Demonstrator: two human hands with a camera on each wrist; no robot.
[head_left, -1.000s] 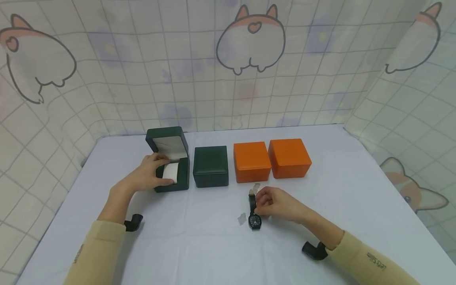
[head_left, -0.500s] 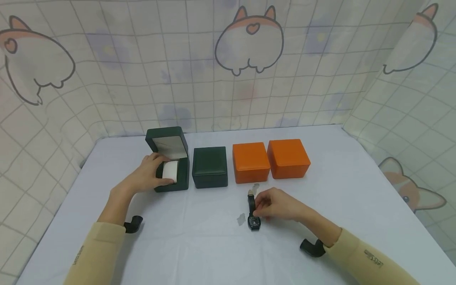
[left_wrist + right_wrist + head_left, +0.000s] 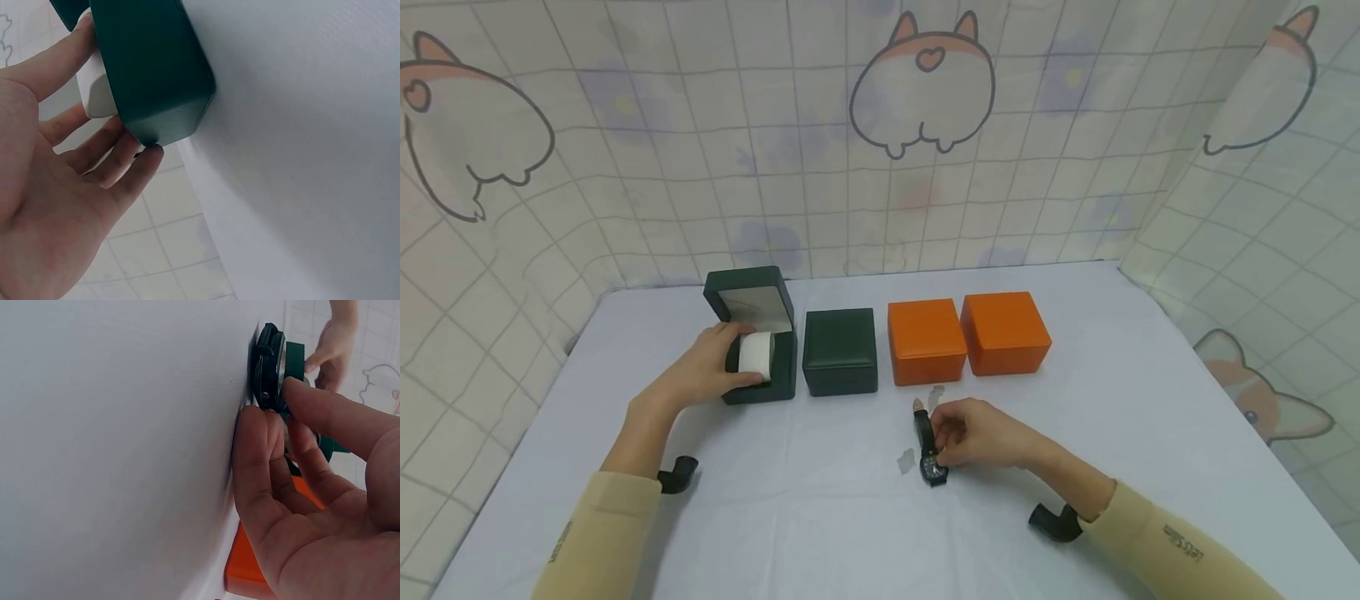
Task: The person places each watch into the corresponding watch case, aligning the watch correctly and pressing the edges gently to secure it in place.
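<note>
An open dark green watch box [image 3: 785, 367] stands at the left of the table, its lid tipped back. My left hand [image 3: 703, 367] reaches into it and grips the white watch cushion [image 3: 756, 354] between thumb and fingers. In the left wrist view the cushion [image 3: 100, 97] shows past the box wall [image 3: 150, 56], and fingertips touch the box's corner. On the table before the orange boxes lies a black wristwatch [image 3: 933, 472], strap stretched away from me. My right hand [image 3: 985, 433] pinches it near the case. The right wrist view shows the thumb against the watch [image 3: 269, 369].
Right of the open box stand a closed green box [image 3: 840, 350] and two closed orange boxes, one [image 3: 927, 340] beside the other [image 3: 1006, 332]. Grey patches [image 3: 907, 461] mark the white tablecloth. A patterned curtain [image 3: 820, 208] borders the table's back and sides.
The cushion has come up slightly and leftward in the box with my left hand. My right fingers have slid toward the watch case, and the watch has turned a little, its strap end swinging left.
</note>
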